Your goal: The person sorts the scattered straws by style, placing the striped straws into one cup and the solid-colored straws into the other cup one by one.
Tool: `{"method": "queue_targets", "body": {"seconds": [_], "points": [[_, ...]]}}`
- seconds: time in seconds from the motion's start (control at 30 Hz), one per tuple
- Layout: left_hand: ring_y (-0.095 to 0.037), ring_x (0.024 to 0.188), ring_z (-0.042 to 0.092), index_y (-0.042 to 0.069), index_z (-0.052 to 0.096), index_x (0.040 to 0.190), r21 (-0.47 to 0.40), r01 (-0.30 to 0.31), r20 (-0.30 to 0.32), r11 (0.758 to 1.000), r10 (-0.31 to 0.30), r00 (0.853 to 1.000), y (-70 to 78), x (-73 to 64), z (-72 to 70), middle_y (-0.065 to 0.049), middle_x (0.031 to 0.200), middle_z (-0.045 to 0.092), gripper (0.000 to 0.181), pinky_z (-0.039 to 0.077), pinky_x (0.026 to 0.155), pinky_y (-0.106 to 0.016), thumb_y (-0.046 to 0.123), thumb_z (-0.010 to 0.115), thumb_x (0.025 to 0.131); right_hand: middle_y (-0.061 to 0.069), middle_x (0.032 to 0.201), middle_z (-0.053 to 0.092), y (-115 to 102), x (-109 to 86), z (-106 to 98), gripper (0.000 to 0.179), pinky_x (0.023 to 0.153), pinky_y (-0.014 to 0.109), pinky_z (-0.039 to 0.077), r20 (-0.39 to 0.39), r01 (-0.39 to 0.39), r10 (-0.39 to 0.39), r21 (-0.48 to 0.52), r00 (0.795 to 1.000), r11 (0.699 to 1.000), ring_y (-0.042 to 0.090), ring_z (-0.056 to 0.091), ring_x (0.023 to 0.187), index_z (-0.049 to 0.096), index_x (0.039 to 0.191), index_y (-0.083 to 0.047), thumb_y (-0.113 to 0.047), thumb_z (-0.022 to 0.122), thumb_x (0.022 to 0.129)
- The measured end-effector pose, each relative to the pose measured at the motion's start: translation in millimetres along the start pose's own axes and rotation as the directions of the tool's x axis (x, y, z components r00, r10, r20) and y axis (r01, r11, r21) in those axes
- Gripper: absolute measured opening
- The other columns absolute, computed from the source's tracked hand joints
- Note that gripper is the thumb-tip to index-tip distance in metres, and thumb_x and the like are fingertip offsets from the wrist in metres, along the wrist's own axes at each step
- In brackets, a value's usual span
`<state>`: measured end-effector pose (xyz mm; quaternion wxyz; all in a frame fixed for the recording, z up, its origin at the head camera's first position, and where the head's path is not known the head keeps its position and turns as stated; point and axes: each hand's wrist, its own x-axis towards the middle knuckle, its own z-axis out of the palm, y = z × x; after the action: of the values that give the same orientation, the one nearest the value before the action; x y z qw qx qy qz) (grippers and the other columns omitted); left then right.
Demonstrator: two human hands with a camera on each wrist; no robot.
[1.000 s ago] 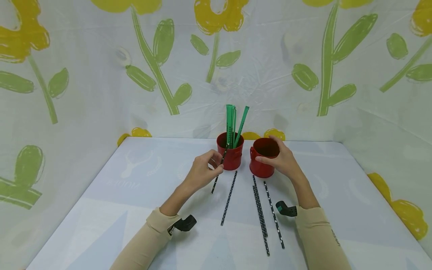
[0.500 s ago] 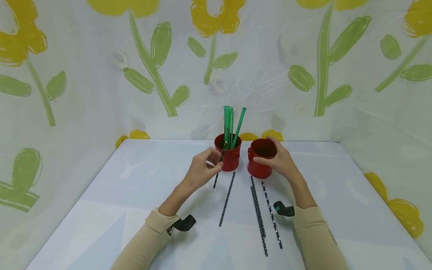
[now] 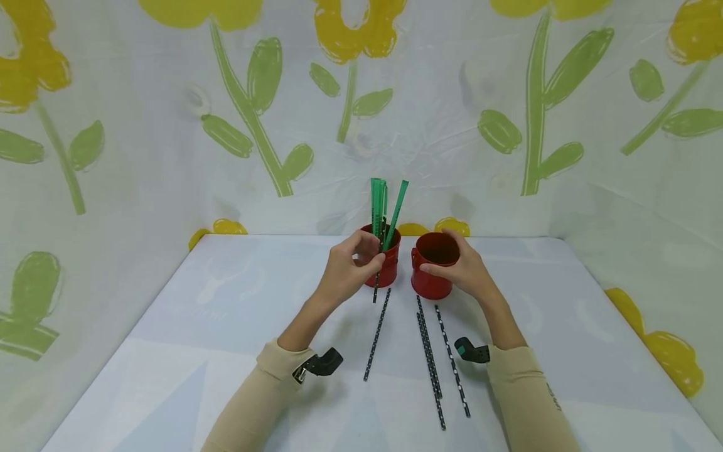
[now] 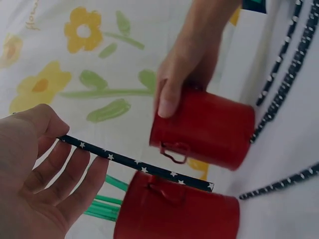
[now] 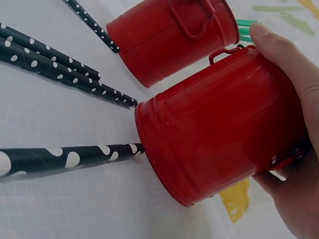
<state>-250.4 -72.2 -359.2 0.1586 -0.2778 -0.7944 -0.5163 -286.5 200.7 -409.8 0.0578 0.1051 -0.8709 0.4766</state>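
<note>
My left hand point(image 3: 347, 270) pinches a dark paper straw with white stars point(image 4: 137, 163) between thumb and fingertips. In the head view that straw stands nearly upright before the left red bucket point(image 3: 390, 273), its top overlapping the mouth. Several green straws point(image 3: 376, 204) rise from this bucket. The thumb and fingers of my right hand point(image 3: 469, 267) grip the rim of a second red bucket point(image 3: 432, 284), which stands to the right. No contents show in the visible part of its mouth. A small wire handle point(image 4: 174, 153) sits on its side.
Several dark straws lie on the white table: a dotted one point(image 3: 377, 336) on the left, a close pair point(image 3: 430, 355) in the middle, and a boldly spotted one point(image 5: 72, 158) on the right. A flower-printed curtain point(image 3: 429, 125) closes off the back.
My left hand has moved right and slightly up with the straw, which has swung more upright toward the left bucket. The right hand keeps its grip on the other bucket.
</note>
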Motion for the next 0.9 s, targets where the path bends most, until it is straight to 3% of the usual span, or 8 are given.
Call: {"method": "queue_targets", "body": {"seconds": [0.2,0.4,0.7,0.9], "points": [[-0.016,0.085,0.066,0.005,0.061,0.111,-0.029,-0.037,-0.005,0.999,0.037,0.999,10.4,13.9,6.0,-0.008,0.097,0.069,0.021,0.06,0.075,-0.033,0.011,0.066,0.091,0.007,0.145,0.047,-2.4,0.1,0.6,0.092,0.098,0.054,0.052,-0.011,0.03,-0.03,0.006,0.999,1.0,0.029,0.044,0.133,0.03,0.151,-0.024,-0.045,0.081,0.077],[-0.019,0.087,0.066,0.005,0.06,0.115,-0.033,-0.062,-0.009,0.998,0.061,0.998,20.7,28.9,12.1,-0.01,0.099,0.069,0.024,0.06,0.072,-0.029,0.01,0.064,0.093,0.006,0.144,0.048,-3.5,-0.7,2.9,0.09,0.099,0.053,0.052,-0.01,0.047,-0.047,0.016,0.999,0.999,0.028,0.045,0.132,0.032,0.149,-0.024,-0.043,0.082,0.077],[-0.02,0.087,0.067,0.006,0.054,0.122,-0.074,-0.116,-0.093,0.991,0.109,0.99,39.8,60.0,18.5,-0.012,0.101,0.067,0.029,0.06,0.069,-0.026,0.014,0.062,0.095,0.006,0.144,0.048,-4.1,1.1,3.5,0.092,0.099,0.053,0.052,-0.004,0.048,-0.048,0.013,0.999,0.999,0.027,0.044,0.133,0.031,0.15,-0.023,-0.044,0.082,0.077],[-0.02,0.087,0.068,0.006,0.054,0.124,-0.029,-0.13,-0.121,0.991,0.126,0.985,43.2,73.5,26.8,-0.012,0.102,0.066,0.032,0.06,0.071,-0.024,0.014,0.062,0.094,0.006,0.143,0.049,-4.7,1.8,7.4,0.09,0.098,0.052,0.052,-0.002,0.062,-0.062,0.028,0.998,0.998,0.027,0.045,0.132,0.032,0.149,-0.023,-0.042,0.082,0.076]]}}
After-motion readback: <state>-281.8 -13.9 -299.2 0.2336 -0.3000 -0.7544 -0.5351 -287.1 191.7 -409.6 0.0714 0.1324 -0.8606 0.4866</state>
